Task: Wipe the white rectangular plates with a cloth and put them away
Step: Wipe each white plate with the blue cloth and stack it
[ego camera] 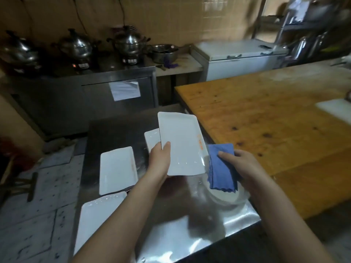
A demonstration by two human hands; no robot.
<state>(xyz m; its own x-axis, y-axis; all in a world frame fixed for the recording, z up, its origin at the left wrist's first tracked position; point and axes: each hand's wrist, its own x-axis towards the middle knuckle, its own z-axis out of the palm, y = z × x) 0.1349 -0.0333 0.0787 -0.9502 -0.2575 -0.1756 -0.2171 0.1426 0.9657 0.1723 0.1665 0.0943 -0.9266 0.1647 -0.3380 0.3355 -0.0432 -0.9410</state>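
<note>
Nearest, the left hand (159, 158) gripped a white plate (182, 145) above the steel table (199, 234); the right hand (241, 164) clutched a blue cloth (221, 168).

— What's along the back wall?
— Three lidded steel pots (131, 43) on a dark steel counter (95, 80), with a metal bowl (164, 52) beside them.
— And to the right?
— A white chest freezer (241, 57), and nearer, a worn wooden table (266, 114).
</note>
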